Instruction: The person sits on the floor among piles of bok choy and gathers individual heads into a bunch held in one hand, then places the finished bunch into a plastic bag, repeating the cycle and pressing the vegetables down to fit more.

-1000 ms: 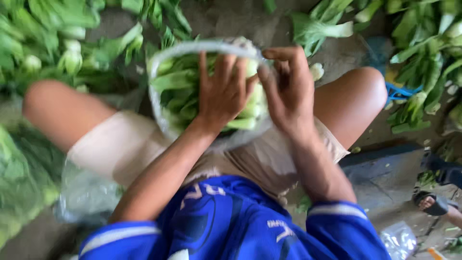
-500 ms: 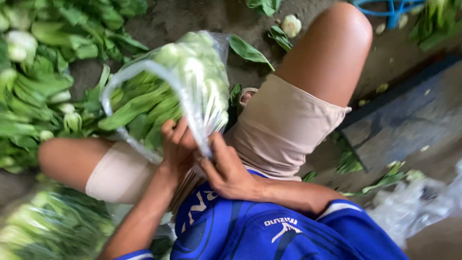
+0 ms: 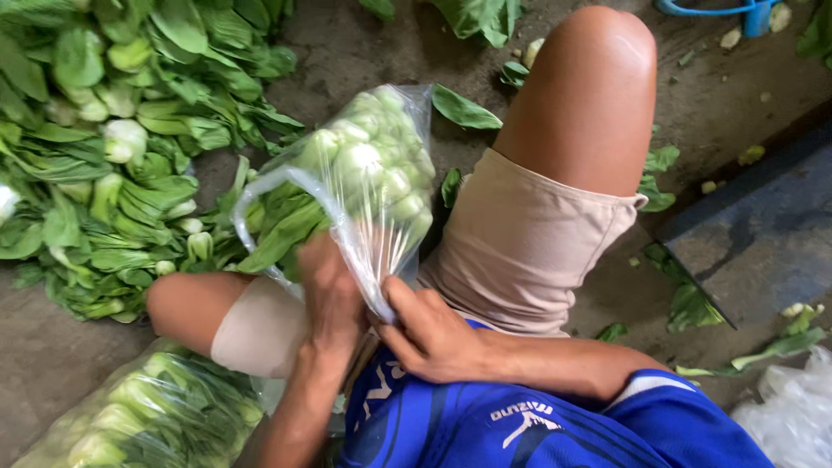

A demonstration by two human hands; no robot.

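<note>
Bok choy bag [image 3: 373,173] rests on the lap; left hand [image 3: 329,303] and right hand [image 3: 433,338] pinch its stretched plastic, keeping the greens packed inside.

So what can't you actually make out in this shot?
- Left hand fingertips: head view, hidden behind the clear bag of greens.
- Second filled bag: cut off by the bottom edge.
- Blue object: cut off by the top edge.
- Right hand palm: turned away.

Market packing floor (leafy greens [image 3: 104,156] heaped on concrete [image 3: 364,52]).
</note>
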